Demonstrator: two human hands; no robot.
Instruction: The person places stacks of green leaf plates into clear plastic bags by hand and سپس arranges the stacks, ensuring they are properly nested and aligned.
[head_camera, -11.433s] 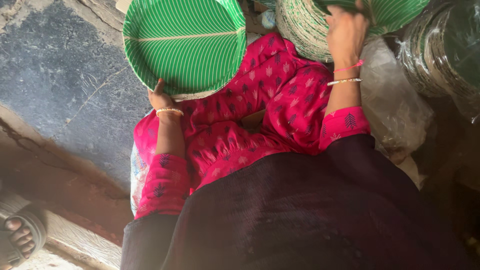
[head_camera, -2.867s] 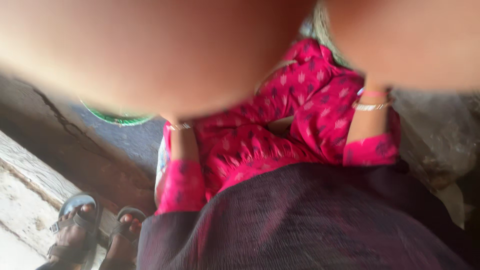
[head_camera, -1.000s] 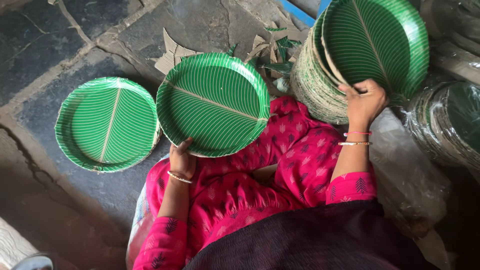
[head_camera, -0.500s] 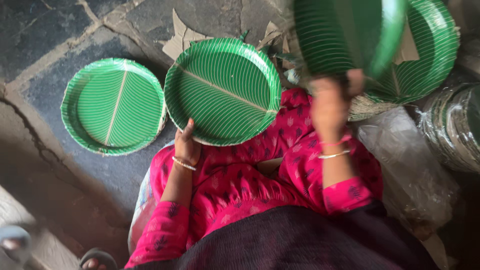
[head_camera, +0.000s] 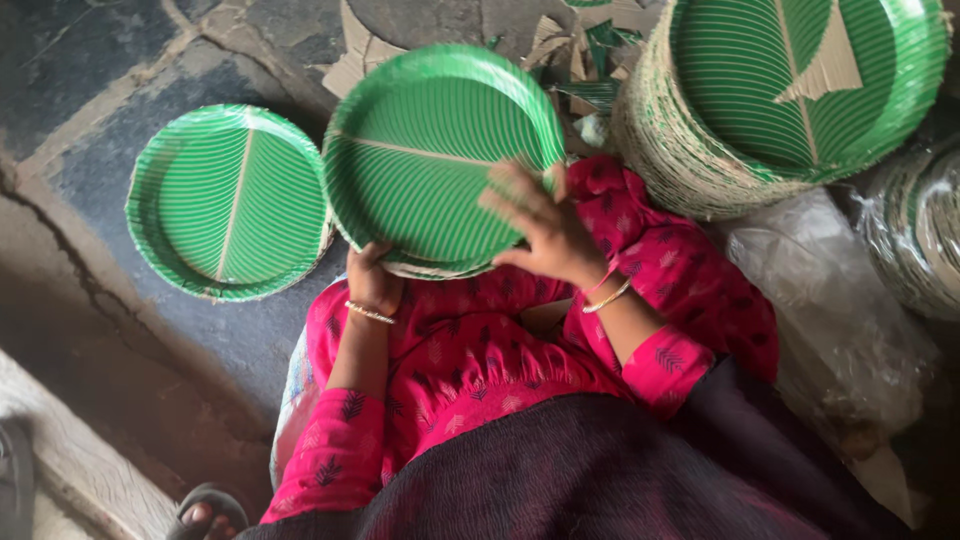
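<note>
Left hand (head_camera: 372, 285): grip clenched on the near rim, about 7 o'clock, of a green plate (head_camera: 430, 150) held over the lap. Right hand (head_camera: 545, 225): fingers spread, released, lying on the same plate at 4 o'clock. Beyond: second plate (head_camera: 225, 200) on the stone floor (head_camera: 90, 80) at 10 o'clock; tall plate stack (head_camera: 790, 90) at 1 o'clock; wrapped stack (head_camera: 915, 240) beside it.

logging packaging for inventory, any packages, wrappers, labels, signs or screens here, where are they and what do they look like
Clear plastic wrapper: far right edge, glossy and see-through, around a round stack of plates.
Crumpled plastic sheet: right of the person's lap, below the tall stack of green plates; translucent, greyish white.
Cardboard scraps: on the floor at top centre, flat, tan, jagged.
No labels, signs or screens show.
</note>
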